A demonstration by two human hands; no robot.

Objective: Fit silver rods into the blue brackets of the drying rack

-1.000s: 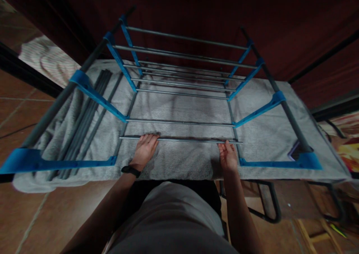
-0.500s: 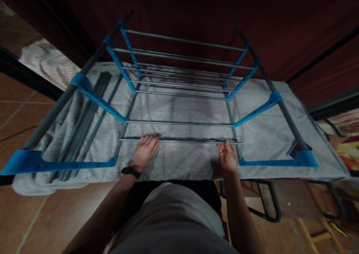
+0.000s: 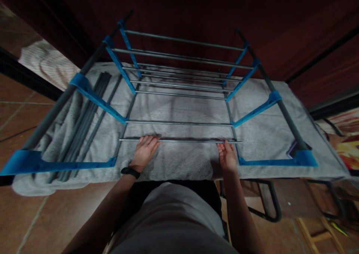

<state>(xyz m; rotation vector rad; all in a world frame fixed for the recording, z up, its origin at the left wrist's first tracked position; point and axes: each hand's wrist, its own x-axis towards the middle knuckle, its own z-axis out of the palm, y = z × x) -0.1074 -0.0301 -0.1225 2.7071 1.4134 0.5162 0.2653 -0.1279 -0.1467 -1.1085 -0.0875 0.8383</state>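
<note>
A thin grey metal tube (image 3: 186, 140) lies crosswise near the front of the rack. Closed around its left part is my left hand (image 3: 146, 149), which has a dark band at the wrist. My right hand (image 3: 226, 155) pinches the same tube near its right end. Both tube ends reach slightly past the rack's side tubes. The rack frame has blue plastic side brackets (image 3: 103, 106) joined by grey tubes, with several crossbars such as one (image 3: 179, 123) just beyond my hands. The nearest brackets (image 3: 269, 162) have no crossbar between them.
Several loose grey tubes (image 3: 86, 123) lie on the grey cloth (image 3: 179, 160) at the left, inside the rack's side. A dark phone-like object (image 3: 292, 149) rests by the right front bracket. Black metal chair or stool frames (image 3: 273, 205) stand below at the right.
Almost nothing differs. The tube has shifted very slightly left, with both hands keeping their hold on it.
</note>
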